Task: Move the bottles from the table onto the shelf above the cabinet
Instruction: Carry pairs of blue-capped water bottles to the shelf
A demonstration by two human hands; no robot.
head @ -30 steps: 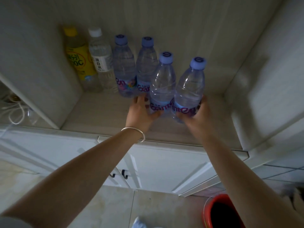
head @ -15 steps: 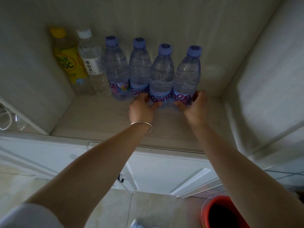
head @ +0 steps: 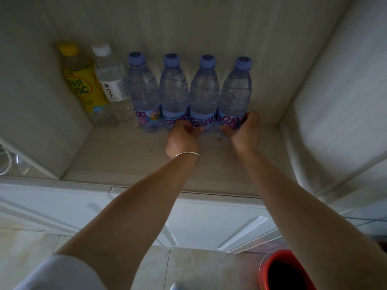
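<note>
Six bottles stand in a row against the back of the shelf (head: 129,162): a yellow drink bottle (head: 80,84), a clear white-capped bottle (head: 112,84) and several water bottles with purple caps. My left hand (head: 183,138), with a bracelet on the wrist, curls around the base of the third purple-capped bottle (head: 204,88). My right hand (head: 244,130) grips the base of the fourth purple-capped bottle (head: 236,88), thumb on its right side. Both of these bottles stand upright on the shelf, touching their neighbours.
White cabinet doors (head: 209,222) sit below the shelf. A red bucket (head: 282,271) stands on the tiled floor at lower right. The alcove's side walls close in left and right; bare shelf lies right of the last bottle. White cables (head: 6,162) hang at far left.
Both hands pushed the two held bottles back from the shelf's front into line with the others. The bottles now stand against the back wall, with the hands low at their bases.
</note>
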